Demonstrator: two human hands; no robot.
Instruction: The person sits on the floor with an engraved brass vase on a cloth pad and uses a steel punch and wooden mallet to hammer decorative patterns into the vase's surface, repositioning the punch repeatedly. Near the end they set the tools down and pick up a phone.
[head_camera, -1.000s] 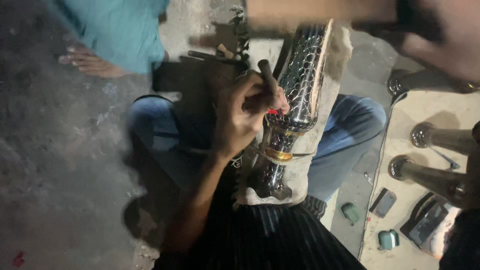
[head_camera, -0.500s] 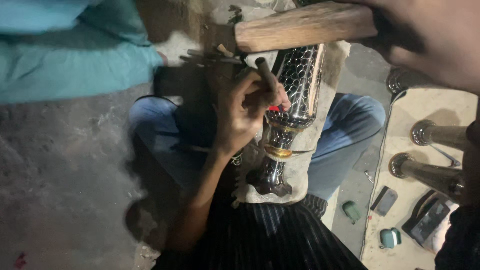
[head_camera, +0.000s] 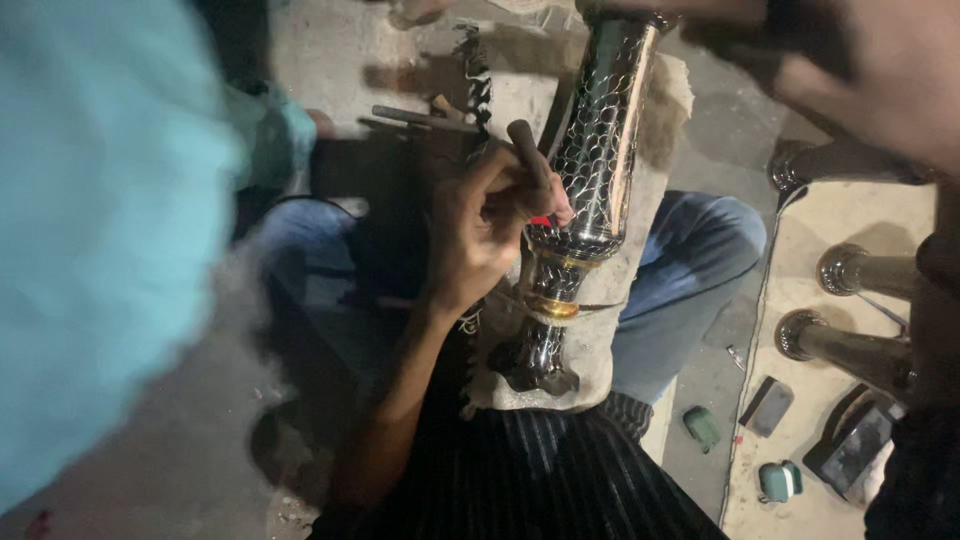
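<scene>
One hand, the left hand (head_camera: 490, 225), is closed in a fist around a short dark punch tool (head_camera: 528, 150), whose lower end meets the patterned side of a long metal vase (head_camera: 590, 170). That vase lies lengthwise along the person's lap on a pale cloth pad (head_camera: 610, 340), its narrow brass-banded neck and foot toward the body and its wide scaled body pointing away. Blue jeans (head_camera: 690, 270) show on either side of the pad. At the upper right, the right hand (head_camera: 880, 70) is blurred and close to the camera; whether it holds anything cannot be told. Three more metal vases (head_camera: 850, 345) lie on the floor to the right, near two small green boxes (head_camera: 778, 480). A blurred teal sleeve (head_camera: 110, 230) of another person fills the left side.
</scene>
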